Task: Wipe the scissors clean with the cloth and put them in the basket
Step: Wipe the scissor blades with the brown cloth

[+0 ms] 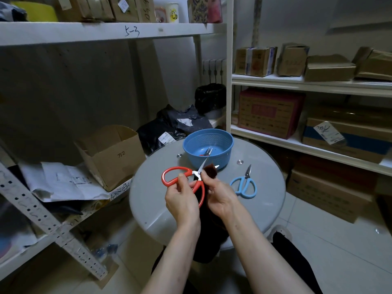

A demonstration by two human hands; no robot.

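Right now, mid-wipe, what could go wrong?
1. The red scissors are open and the right hand pinches the cloth around one blade; a slip could cut it.
2. The left hand grips only the handles, so the blades might snap shut.
3. The blue scissors on the table could get skipped.

We are in a stockroom, going by the white metal shelves (297, 81) stacked with cardboard boxes (255, 61), labelled black parcel bags (169, 130) and an open carton (114, 155).

Red scissors (196, 174) were open, one blade in the dark cloth (211, 170). Blue scissors (246, 181) lay by the blue basket (191, 141).
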